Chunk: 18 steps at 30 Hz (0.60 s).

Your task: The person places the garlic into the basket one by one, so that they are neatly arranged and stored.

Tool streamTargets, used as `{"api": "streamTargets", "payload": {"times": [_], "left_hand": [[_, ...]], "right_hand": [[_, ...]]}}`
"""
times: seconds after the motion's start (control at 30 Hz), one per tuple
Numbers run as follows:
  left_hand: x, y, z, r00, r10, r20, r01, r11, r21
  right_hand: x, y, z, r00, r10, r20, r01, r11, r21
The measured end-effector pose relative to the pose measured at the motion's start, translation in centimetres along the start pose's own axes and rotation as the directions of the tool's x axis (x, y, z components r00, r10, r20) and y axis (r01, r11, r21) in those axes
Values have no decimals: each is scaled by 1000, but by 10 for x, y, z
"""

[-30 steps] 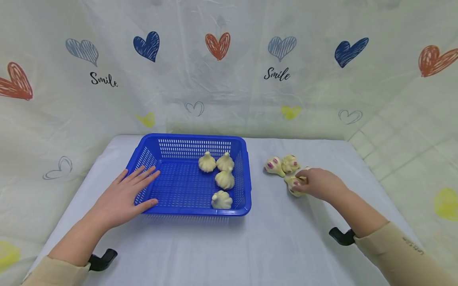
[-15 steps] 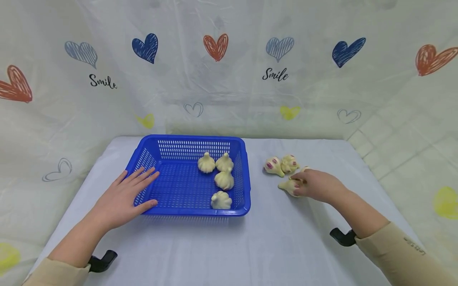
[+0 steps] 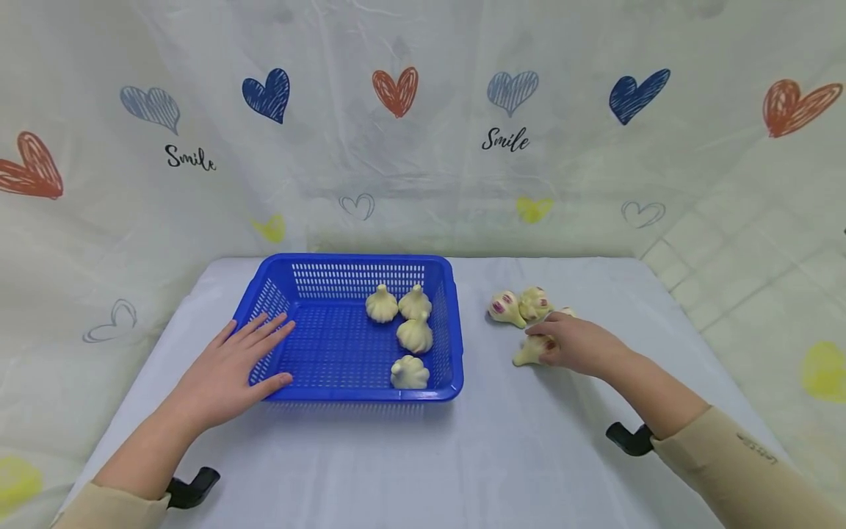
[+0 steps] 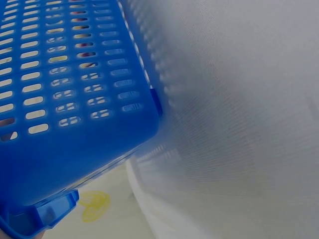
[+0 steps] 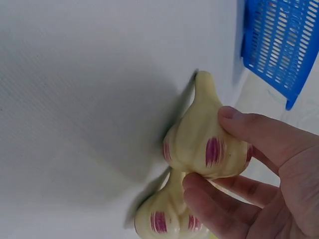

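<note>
In the head view, my left hand (image 3: 225,375) rests with spread fingers on the left rim of a blue plastic basket (image 3: 350,394). Thumb and fingers of my right hand (image 3: 584,347) hold a garlic bulb (image 3: 527,352) with purple marks, low over the white cloth right of the basket. Seen from the right wrist, this bulb (image 5: 199,129) has the thumb on one side and fingertips on the other. A second marked bulb (image 5: 162,214) is close under the fingers. Two more marked garlic bulbs (image 3: 505,308) (image 3: 534,303) lie just behind, touching.
Several plain cream garlic bulbs (image 3: 414,335) sit in the right part of the basket. A white cloth (image 3: 396,470) covers the table, and a curtain with printed hearts (image 3: 423,176) hangs behind it.
My right hand has turned its garlic bulb, so the stem now points left and toward me, and moved it slightly left. My left hand has stayed on the basket rim.
</note>
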State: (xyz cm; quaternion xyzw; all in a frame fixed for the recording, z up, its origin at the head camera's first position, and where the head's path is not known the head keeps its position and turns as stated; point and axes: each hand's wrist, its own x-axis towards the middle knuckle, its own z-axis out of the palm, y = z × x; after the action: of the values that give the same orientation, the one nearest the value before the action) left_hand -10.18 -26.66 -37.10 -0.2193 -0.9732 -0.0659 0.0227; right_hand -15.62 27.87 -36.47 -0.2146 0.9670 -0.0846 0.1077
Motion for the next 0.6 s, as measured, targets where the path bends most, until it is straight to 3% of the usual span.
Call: {"api": "streamTargets", "payload": {"times": [0.43, 0.6], "left_hand": [[2, -2, 1, 1000, -6, 3, 5, 1000, 12], [1, -1, 1, 1000, -7, 1, 7, 1000, 9]], "right_hand": [[1, 0, 1, 1000, -4, 22, 0, 987, 163], [6, 1, 5, 993, 44, 108, -80, 931, 357]]}}
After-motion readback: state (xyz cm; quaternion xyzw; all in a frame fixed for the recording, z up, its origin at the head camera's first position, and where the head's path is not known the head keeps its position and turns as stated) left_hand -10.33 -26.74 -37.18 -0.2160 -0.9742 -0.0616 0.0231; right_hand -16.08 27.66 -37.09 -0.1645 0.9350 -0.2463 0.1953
